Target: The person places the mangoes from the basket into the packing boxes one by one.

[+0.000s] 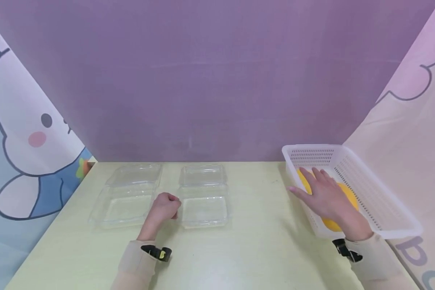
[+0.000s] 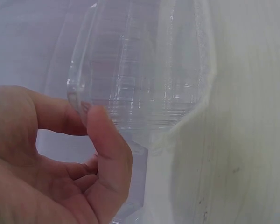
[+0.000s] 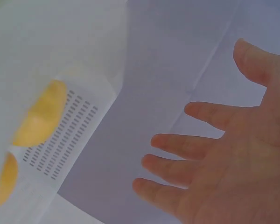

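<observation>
My left hand (image 1: 164, 207) pinches the left rim of a clear plastic clamshell box (image 1: 204, 208), thumb and index finger on the edge in the left wrist view. The box lies open on the table, its lid folded back to the far side. My right hand (image 1: 326, 197) hovers over a white slotted plastic basket (image 1: 382, 197) with fingers spread and nothing held. Inside the basket lie several smooth yellow rounded things (image 1: 349, 195), partly hidden by that hand. The right wrist view shows two yellow pieces (image 3: 43, 114) through and beside the basket wall.
A second, larger clear clamshell box (image 1: 127, 208) lies open to the left of my left hand. The pale wooden table (image 1: 255, 249) meets a purple backdrop (image 1: 217, 88) at its far edge. Printed cloth panels stand at both sides, the right one close to the basket.
</observation>
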`<state>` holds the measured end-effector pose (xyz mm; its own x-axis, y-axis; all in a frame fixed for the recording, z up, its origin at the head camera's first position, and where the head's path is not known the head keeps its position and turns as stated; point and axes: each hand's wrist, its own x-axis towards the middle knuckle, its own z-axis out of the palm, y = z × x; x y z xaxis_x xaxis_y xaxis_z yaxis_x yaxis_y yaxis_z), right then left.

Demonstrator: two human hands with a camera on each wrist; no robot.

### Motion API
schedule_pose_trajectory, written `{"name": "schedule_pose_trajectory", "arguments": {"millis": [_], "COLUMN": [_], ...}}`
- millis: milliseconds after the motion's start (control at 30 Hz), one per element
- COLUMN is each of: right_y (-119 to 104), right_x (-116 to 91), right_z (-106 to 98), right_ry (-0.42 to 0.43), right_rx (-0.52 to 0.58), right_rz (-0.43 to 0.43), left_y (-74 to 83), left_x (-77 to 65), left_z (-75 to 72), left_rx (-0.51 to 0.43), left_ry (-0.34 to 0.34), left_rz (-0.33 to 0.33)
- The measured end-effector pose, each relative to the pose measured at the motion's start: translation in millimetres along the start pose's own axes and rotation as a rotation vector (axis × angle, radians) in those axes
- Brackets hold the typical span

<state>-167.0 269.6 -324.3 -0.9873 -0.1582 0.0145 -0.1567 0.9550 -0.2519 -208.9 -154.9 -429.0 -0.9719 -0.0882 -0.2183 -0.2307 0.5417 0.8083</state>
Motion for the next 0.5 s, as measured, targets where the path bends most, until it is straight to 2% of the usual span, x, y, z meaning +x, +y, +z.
{"name": "schedule_pose_trajectory", "arguments": {"millis": [200, 500], "right_y": [10, 26], "right_x": [-1, -8], "right_z": [-1, 0], "right_ry": [-0.010, -0.048], "right_rx": [0.022, 0.106], "right_rz": [0.022, 0.037], "left_y": [0.7, 0.6], "left_x": [-1.1, -2.0], "left_z": [1.4, 3.0], "left_rx": [-0.023, -0.009], "left_ry": [-0.005, 0.010], "left_rz": [-0.006, 0.004]}}
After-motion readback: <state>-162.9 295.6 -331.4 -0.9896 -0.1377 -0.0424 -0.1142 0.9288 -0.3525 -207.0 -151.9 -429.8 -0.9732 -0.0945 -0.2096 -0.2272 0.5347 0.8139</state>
